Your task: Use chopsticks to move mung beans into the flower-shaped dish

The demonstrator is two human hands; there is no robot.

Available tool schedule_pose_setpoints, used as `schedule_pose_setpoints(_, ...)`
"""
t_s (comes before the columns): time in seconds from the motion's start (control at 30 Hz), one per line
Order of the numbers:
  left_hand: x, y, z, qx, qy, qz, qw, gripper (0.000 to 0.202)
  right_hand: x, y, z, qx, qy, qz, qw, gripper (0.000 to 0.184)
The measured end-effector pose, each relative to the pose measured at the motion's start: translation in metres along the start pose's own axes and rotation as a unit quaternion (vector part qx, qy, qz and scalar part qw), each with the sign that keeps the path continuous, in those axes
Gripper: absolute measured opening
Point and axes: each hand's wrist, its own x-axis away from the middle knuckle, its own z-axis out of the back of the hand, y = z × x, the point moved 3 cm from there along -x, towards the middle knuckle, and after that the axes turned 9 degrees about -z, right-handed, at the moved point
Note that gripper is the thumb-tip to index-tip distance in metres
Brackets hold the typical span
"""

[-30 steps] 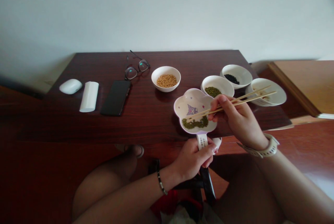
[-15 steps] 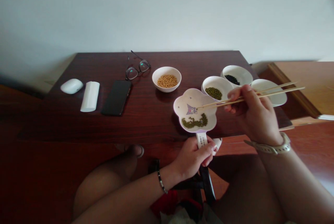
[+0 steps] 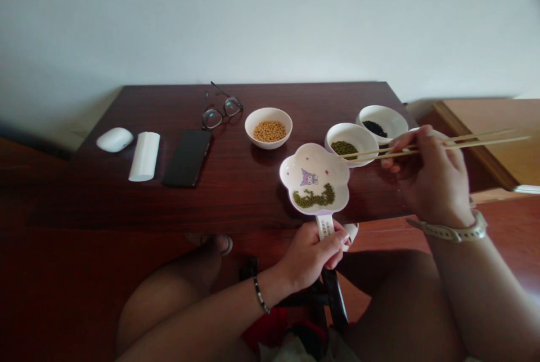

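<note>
My right hand (image 3: 430, 176) grips a pair of wooden chopsticks (image 3: 464, 143), their tips over the small white bowl of green beans (image 3: 351, 142). Whether a bean sits between the tips is too small to tell. My left hand (image 3: 312, 252) is closed round the handle of a flower-shaped white dish (image 3: 314, 177) at the table's near edge. A row of green beans lies along that dish's near side.
On the dark wooden table (image 3: 236, 182) stand a bowl of yellow beans (image 3: 268, 126), a bowl of black beans (image 3: 382, 121), glasses (image 3: 220, 110), a black phone (image 3: 188, 157), a white case (image 3: 144, 155) and a white mouse (image 3: 114, 139). A lighter wooden surface (image 3: 498, 131) lies right.
My right hand has drawn the chopsticks rightward, from the beans in the flower dish to the green-bean bowl. The left hand has held still.
</note>
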Motion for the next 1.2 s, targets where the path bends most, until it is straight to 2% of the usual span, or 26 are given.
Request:
schedule_pose_setpoints(0.13,0.000,0.000,-0.001,0.000,-0.003,-0.001,1.000,0.037,0.022,0.002,-0.024,0.077,-0.111,-0.072,0.988,0.040)
schedule_pose_setpoints(0.23,0.000,0.001,-0.002,-0.001,-0.005,-0.003,1.000,0.037,0.030,0.005,-0.033,0.104,-0.147,-0.085,0.980,0.043)
schedule_pose_setpoints(0.77,0.001,0.003,-0.005,0.004,-0.002,-0.002,1.000,0.038,0.030,0.008,-0.039,0.099,-0.149,-0.071,0.981,0.042)
schedule_pose_setpoints(1.0,0.001,0.004,-0.005,-0.006,-0.005,0.005,1.000,0.037,0.027,0.007,-0.033,0.109,-0.153,-0.087,0.978,0.043)
schedule_pose_setpoints(1.2,0.000,0.005,-0.006,0.001,-0.002,0.003,1.000,0.036,0.029,0.009,-0.037,0.111,-0.169,-0.094,0.975,0.044)
